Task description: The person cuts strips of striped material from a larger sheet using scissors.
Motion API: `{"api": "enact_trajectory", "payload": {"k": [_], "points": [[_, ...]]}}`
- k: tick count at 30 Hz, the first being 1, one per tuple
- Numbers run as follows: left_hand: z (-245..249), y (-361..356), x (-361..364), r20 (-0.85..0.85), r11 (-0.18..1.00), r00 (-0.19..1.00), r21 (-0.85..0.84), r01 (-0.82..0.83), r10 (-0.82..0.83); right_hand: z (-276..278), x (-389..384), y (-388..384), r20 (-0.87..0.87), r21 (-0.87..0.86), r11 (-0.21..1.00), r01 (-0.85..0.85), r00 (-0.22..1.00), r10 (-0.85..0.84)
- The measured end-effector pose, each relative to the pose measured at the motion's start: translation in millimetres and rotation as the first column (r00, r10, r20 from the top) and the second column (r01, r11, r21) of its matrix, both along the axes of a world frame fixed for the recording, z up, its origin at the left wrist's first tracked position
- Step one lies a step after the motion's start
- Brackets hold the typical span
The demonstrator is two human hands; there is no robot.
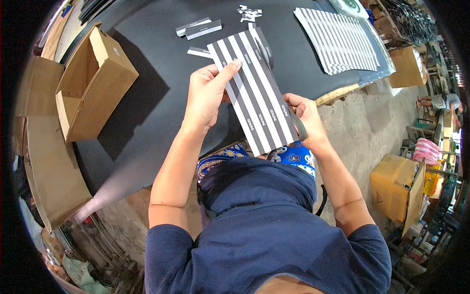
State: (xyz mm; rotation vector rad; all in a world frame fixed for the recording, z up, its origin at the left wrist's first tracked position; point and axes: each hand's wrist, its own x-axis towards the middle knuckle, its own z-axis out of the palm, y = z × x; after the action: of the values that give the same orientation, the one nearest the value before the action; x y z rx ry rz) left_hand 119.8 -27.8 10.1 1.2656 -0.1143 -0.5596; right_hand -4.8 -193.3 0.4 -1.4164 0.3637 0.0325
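My left hand (208,93) pinches a black-and-white striped sheet (254,93) printed with "GENUINE", thumb on top and fingers hidden underneath. The sheet is tilted in front of my body. At its right edge, my right hand (307,117) is closed around scissors (299,126); a dark grey handle loop shows, while the blades are mostly hidden. Along the sheet's upper right edge, a narrow strip (265,46) curls away. Beyond the left hand, a cut strip (199,52) lies partly under the sheet, and small stacks of strips (203,30) rest on the table.
Small cut pieces (250,13) sit at the far side of the black table (161,44). A stack of striped sheets (338,41) lies at the right. An open cardboard box (105,83) stands at the left. On the floor to the right is a yellow-brown carton (391,183).
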Motion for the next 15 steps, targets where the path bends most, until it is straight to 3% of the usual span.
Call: {"api": "enact_trajectory", "payload": {"k": [15], "points": [[-3.4,4.5,3.4,0.024,1.000,0.999,0.007,0.025,-0.025,6.2,6.8,1.5,-0.010,-0.006,0.999,-0.033,0.999,0.033]]}}
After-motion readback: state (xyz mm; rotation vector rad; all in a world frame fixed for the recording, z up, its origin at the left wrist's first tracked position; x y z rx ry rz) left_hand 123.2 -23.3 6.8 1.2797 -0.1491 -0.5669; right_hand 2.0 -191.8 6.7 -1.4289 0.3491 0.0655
